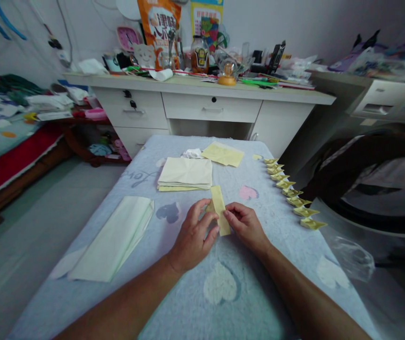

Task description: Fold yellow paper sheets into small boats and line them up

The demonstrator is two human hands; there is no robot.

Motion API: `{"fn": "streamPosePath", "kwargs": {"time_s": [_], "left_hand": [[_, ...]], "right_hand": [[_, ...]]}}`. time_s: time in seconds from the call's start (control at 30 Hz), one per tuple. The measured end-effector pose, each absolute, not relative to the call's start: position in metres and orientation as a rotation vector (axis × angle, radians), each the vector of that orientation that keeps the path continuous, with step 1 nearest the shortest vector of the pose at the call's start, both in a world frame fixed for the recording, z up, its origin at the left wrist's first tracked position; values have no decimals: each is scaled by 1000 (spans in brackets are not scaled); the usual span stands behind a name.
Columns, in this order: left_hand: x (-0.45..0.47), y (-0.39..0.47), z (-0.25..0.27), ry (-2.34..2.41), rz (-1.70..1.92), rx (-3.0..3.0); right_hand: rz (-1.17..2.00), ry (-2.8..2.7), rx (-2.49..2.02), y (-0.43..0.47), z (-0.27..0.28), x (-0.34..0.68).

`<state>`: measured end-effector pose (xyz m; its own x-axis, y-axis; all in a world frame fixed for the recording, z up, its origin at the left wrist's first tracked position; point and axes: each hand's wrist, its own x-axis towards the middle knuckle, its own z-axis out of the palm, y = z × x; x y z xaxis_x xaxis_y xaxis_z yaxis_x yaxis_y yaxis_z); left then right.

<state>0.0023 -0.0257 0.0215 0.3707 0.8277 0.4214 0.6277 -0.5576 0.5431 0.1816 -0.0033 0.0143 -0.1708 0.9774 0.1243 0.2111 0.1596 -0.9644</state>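
A narrow folded strip of yellow paper (221, 213) stands between my two hands above the cloth-covered table, with a small flap at its left side. My right hand (247, 224) pinches the strip's right edge between thumb and fingers. From the left, the curled fingers of my left hand (196, 233) grip the paper near the flap; its thumb is close to the lower left edge. Just beyond lies a stack of pale paper sheets (185, 172). To the right, several folded yellow paper boats (298, 201) form a row along the table's edge.
Left on the blue heart-patterned cloth (220, 283) lies a folded pale green sheet (117, 236). Farther back are a yellow sheet (223, 154) and crumpled white paper (192, 153). A cluttered white desk (209, 105) stands behind, a washing machine (372, 101) at right.
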Motion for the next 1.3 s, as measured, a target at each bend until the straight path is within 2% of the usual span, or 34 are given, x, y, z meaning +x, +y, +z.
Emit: {"fn": "streamPosePath", "kwargs": {"time_s": [0.17,0.33,0.87,1.3], "left_hand": [[3,-21,20,1325,997,2176],[3,-15,18,1154,1011,1969],[-1,-9,5,724,905,1397],[-1,-10,7,798,951,1409]], "right_hand": [[1377,-1437,-1023,-5,15,180],[1542,-1401,-932,-8,19,177],[1709,-1323,-850,-9,20,178],[1669,-1321,-825,-8,16,179]]}}
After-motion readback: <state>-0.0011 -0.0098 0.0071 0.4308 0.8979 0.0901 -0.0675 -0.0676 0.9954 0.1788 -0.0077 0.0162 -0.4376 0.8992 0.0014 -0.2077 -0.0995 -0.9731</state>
